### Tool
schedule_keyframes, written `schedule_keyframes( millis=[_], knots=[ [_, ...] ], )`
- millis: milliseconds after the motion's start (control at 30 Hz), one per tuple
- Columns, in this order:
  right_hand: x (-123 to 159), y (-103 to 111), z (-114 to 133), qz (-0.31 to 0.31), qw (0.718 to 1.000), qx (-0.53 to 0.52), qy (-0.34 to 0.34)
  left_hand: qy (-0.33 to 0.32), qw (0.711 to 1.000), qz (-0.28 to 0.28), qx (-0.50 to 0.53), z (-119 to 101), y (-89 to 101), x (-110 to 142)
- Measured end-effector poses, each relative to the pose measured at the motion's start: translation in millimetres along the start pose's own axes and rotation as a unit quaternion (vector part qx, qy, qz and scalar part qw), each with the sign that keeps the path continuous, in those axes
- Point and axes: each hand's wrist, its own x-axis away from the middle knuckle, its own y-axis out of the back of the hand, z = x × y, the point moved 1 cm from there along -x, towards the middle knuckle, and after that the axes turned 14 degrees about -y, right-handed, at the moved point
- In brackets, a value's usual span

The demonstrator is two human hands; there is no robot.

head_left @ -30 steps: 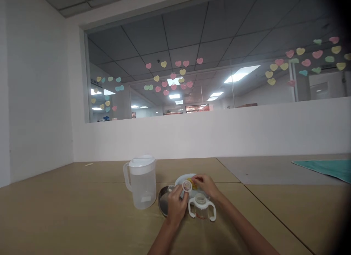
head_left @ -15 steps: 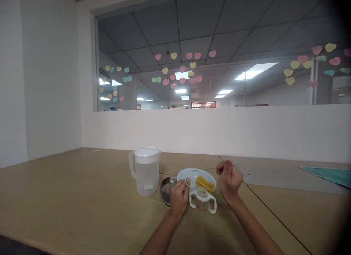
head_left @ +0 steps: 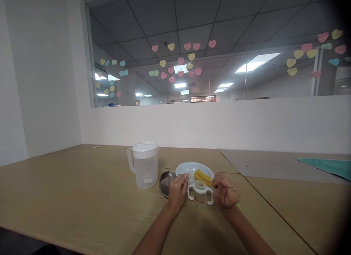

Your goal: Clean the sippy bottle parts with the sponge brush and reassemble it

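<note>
My left hand (head_left: 177,192) is closed, pinching a whitish, see-through bottle collar (head_left: 188,176) at its fingertips. From my right hand (head_left: 225,193), closed too, a thin wire brush (head_left: 204,180) reaches across to the collar; a small loop shows at its rear end, and I cannot make out bristles. Between the hands an open clear baby bottle (head_left: 200,193) with two white handles stands upright. Behind it lies a folded yellow sponge (head_left: 203,175) in a pale blue bowl (head_left: 192,165). A clear dome-shaped cap (head_left: 172,175) is beside my left hand, at a round metal dish (head_left: 163,185).
Left of the dish stands a lidded translucent pitcher (head_left: 146,171). A teal cloth (head_left: 326,167) lies at the far right of the table (head_left: 82,196). Something yellow-green (head_left: 238,204) peeks out behind my right wrist. A white wall (head_left: 192,127) with a window bounds the back.
My right hand has come down and left, closer to the bottle, and the wire now points at the collar. My left hand keeps its hold. The view has tilted slightly downward.
</note>
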Motion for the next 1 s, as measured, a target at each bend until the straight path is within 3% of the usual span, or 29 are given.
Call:
schedule_keyframes(
  millis=[267, 1000],
  knots=[
    [0, -4, 4, -0.006, 0.998, -0.055, 0.023, -0.007, 1.000, -0.004, -0.007, 0, 0.1, 0],
    [-13, -2, 21, 0.020, 0.996, 0.014, 0.080, -0.043, 0.999, -0.016, -0.026, 0, -1.5, 0]
  ],
)
